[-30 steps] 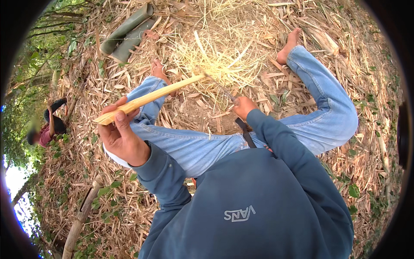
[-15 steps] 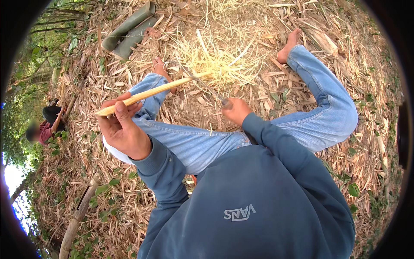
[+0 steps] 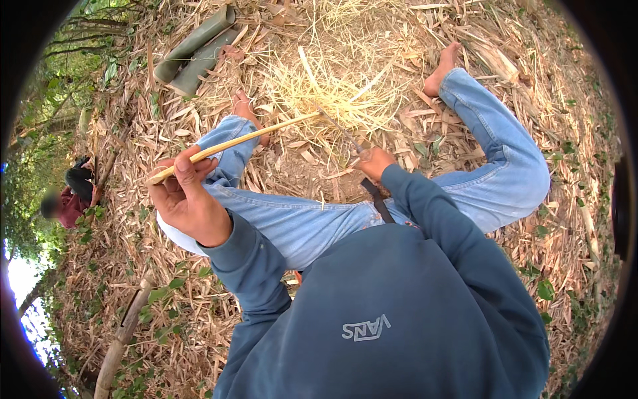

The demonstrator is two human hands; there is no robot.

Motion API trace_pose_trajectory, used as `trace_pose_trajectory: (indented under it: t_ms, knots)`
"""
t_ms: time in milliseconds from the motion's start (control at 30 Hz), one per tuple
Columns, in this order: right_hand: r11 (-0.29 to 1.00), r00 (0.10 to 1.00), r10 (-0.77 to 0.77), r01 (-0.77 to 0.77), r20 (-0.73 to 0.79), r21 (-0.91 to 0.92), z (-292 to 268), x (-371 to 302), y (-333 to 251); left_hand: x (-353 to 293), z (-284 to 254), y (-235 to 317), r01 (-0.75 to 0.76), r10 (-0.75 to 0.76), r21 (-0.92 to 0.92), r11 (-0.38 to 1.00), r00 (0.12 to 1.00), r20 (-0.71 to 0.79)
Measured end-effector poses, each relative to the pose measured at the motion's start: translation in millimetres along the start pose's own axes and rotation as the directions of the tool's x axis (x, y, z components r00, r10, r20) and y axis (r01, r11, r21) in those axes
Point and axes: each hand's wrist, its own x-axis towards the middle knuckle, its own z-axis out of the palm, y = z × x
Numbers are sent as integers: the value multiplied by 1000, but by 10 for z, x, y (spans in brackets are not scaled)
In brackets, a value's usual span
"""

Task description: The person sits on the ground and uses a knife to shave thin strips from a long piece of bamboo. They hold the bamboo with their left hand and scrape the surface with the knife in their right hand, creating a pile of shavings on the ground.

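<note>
My left hand [image 3: 189, 189] is raised at the left, its thumb and fingers closed around the near end of a long pale bamboo strip [image 3: 246, 137]. The strip slants up to the right over my bent leg, and its far end meets a knife [image 3: 345, 136]. My right hand [image 3: 377, 163] is wrapped around the knife's handle; the thin blade points up and left, its tip by the strip's end. Under that end lies a heap of fine yellow shavings [image 3: 355, 110]. A dark strap [image 3: 377, 199] shows below my right wrist.
My legs in jeans [image 3: 498, 186] are spread to both sides, feet bare. Two dark green tubes like rubber boots [image 3: 194, 53] lie at the upper left. Dry leaves cover the ground. A cut pole [image 3: 123, 336] lies lower left, and another person [image 3: 76, 193] sits farther left.
The strip has turned in my left hand and now shows a narrower side. My right hand has shifted slightly right and away from me with the knife. The dark strap has come into sight.
</note>
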Motion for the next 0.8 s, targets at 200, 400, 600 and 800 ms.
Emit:
trace_pose_trajectory:
  t_ms: [200, 400, 600, 800]
  knots:
    - [992, 988, -114, 119, -106, 41, 2, -15, 42, -12, 39, 47, 30, -30, -64, 997, 1000, -5]
    - [960, 975, -122, 163, -184, 229, -52, -271, -207, -48, -52, -20, -53, 39, -78, 996, 985, -171]
    - [932, 946, -220, 275, -238, 235, -88, -371, -249, -43, 4, -21, -20, 17, -51, 998, 998, -58]
    - [805, 846, -452, 523, -282, 280, -78, -701, -471, -36, 51, 41, -48, 51, 34, 998, 995, -84]
